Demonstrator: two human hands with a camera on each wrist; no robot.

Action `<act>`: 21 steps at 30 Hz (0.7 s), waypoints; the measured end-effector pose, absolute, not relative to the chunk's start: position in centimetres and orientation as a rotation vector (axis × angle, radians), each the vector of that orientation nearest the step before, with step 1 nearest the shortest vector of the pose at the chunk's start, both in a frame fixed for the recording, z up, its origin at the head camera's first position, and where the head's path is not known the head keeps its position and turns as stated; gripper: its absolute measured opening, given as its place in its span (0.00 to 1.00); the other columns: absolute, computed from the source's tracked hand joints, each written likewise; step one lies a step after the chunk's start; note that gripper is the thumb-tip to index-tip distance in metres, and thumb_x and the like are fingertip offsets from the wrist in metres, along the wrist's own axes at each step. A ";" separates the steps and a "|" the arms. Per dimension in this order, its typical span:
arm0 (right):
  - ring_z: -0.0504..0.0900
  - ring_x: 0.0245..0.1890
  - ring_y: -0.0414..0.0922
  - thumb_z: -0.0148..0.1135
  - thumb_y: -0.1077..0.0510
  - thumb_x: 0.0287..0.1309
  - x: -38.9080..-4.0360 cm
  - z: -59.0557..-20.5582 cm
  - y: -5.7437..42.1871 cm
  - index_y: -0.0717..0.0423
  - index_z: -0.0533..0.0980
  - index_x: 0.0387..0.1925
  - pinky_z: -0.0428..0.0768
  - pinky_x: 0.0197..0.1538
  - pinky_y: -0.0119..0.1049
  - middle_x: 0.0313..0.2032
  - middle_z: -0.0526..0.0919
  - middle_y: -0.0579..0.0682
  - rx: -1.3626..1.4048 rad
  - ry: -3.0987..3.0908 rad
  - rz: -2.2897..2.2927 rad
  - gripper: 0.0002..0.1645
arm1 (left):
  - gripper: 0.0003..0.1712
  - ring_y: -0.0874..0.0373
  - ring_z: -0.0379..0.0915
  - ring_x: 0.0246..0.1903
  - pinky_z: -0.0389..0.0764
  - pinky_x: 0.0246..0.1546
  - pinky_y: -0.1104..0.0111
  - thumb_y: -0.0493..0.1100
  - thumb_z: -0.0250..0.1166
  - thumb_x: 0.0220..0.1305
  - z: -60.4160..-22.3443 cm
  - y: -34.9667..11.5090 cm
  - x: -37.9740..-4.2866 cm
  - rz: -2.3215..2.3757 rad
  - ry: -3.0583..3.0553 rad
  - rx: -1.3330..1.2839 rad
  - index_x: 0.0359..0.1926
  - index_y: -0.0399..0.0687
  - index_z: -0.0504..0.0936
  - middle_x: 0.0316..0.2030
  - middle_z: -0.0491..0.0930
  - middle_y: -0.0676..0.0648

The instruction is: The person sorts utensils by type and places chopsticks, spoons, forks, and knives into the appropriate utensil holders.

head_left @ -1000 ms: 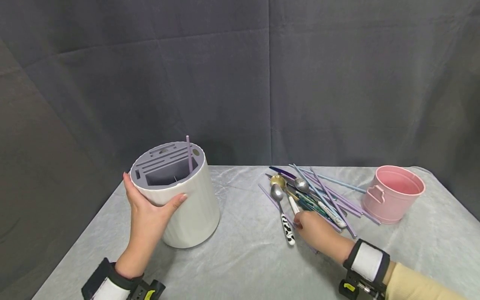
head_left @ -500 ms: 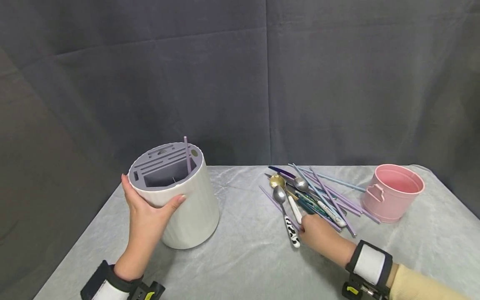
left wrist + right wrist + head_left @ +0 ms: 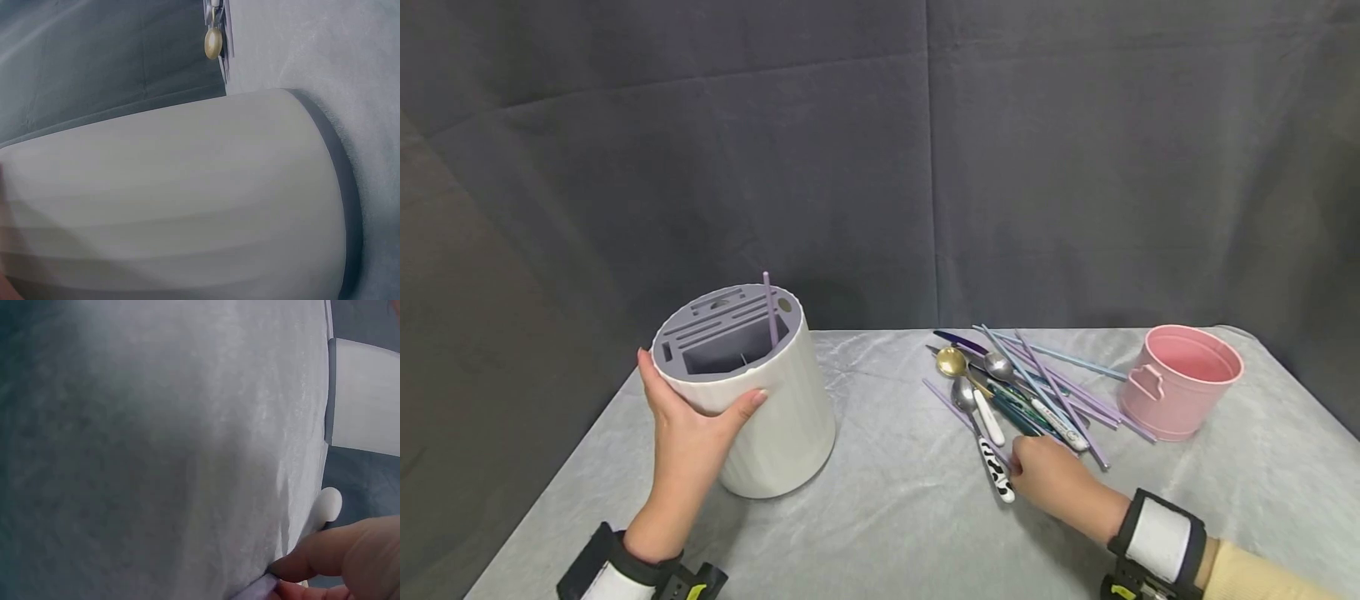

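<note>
My left hand (image 3: 696,437) grips the white cylindrical utensil holder (image 3: 790,417), thumb across its front and fingers round its left side. Its grey slotted top has a wide rectangular opening, where one purple chopstick (image 3: 771,310) stands. In the left wrist view the holder's pale wall (image 3: 187,187) fills the middle. My right hand (image 3: 1052,479) pinches a purple chopstick (image 3: 945,400) lying at the pile's near side; in the right wrist view its purple end (image 3: 257,589) shows between thumb and finger. A spoon with a cow-patterned handle (image 3: 996,471) lies across this chopstick, beside the fingertips.
Behind my right hand lies a pile with a gold spoon (image 3: 951,362), a silver spoon (image 3: 997,366), a white handle (image 3: 989,418), dark green handles, a purple-bladed knife (image 3: 960,342) and several purple and blue chopsticks. A pink bucket (image 3: 1176,400) stands to the right.
My right hand has slid right and slightly nearer me, and the cow-patterned spoon has shifted the same way. More of the white handle shows. My left hand stays on the holder.
</note>
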State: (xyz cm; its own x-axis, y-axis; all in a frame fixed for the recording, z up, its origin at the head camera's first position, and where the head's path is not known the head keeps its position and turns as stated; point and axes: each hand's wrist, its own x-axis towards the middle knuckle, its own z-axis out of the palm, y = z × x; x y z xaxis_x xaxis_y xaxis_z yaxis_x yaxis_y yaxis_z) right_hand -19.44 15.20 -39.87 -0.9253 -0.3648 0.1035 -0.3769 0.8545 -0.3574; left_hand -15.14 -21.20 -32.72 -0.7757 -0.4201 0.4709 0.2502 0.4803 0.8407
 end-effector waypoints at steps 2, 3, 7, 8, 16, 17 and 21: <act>0.66 0.18 0.41 0.62 0.70 0.44 -19.5 -39.8 15.1 0.55 0.70 0.17 0.67 0.22 0.36 0.16 0.69 0.44 0.599 -3.006 0.606 0.12 | 0.74 0.50 0.40 0.72 0.47 0.69 0.55 0.38 0.78 0.44 -32.8 -21.2 -15.2 -1.324 -2.074 0.137 0.75 0.41 0.29 0.74 0.38 0.38; 0.66 0.18 0.41 0.62 0.70 0.44 -19.5 -39.6 15.1 0.56 0.71 0.18 0.67 0.22 0.36 0.17 0.69 0.44 0.586 -3.018 0.622 0.10 | 0.74 0.50 0.40 0.72 0.47 0.69 0.55 0.38 0.78 0.44 -32.8 -21.2 -15.2 -1.323 -2.073 0.136 0.75 0.41 0.29 0.74 0.38 0.38; 0.67 0.19 0.42 0.61 0.65 0.55 -19.6 -39.2 14.6 0.58 0.73 0.22 0.67 0.23 0.37 0.19 0.70 0.46 0.505 -3.063 0.680 0.08 | 0.74 0.50 0.40 0.72 0.47 0.69 0.56 0.38 0.78 0.44 -32.8 -21.2 -15.2 -1.319 -2.073 0.137 0.75 0.41 0.29 0.74 0.39 0.38; 0.67 0.19 0.41 0.62 0.62 0.57 -19.6 -39.1 14.5 0.58 0.73 0.22 0.67 0.23 0.37 0.18 0.70 0.46 0.483 -3.071 0.689 0.10 | 0.74 0.50 0.40 0.72 0.47 0.69 0.56 0.38 0.78 0.44 -32.8 -21.2 -15.2 -1.319 -2.074 0.138 0.75 0.41 0.29 0.74 0.39 0.38; 0.66 0.16 0.41 0.71 0.49 0.52 -19.4 -39.5 13.8 0.53 0.68 0.15 0.64 0.19 0.36 0.15 0.67 0.45 0.494 -3.028 0.594 0.23 | 0.74 0.49 0.41 0.72 0.47 0.69 0.54 0.38 0.78 0.43 -32.8 -21.2 -15.3 -1.323 -2.074 0.146 0.75 0.41 0.29 0.74 0.39 0.38; 0.66 0.16 0.41 0.72 0.50 0.51 -19.4 -39.6 13.7 0.53 0.67 0.16 0.63 0.19 0.36 0.16 0.67 0.45 0.501 -3.020 0.589 0.23 | 0.74 0.49 0.40 0.72 0.47 0.69 0.54 0.38 0.78 0.43 -32.8 -21.2 -15.3 -1.324 -2.075 0.147 0.75 0.41 0.29 0.74 0.39 0.38; 0.63 0.15 0.40 0.70 0.56 0.51 -19.5 -39.6 13.7 0.53 0.66 0.14 0.61 0.19 0.35 0.16 0.65 0.45 0.510 -3.009 0.602 0.22 | 0.74 0.50 0.40 0.72 0.47 0.69 0.54 0.38 0.78 0.43 -32.8 -21.3 -15.2 -1.324 -2.075 0.150 0.75 0.42 0.29 0.74 0.39 0.38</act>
State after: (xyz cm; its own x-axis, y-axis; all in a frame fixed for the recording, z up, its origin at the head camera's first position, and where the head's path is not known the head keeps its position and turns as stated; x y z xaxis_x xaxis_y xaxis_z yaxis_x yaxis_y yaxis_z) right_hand -19.46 13.66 -39.57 -0.9459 -0.3108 0.0936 -0.3229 0.8714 -0.3693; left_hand -15.23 -21.25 -32.80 -0.7740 -0.4265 0.4680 0.2448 0.4800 0.8424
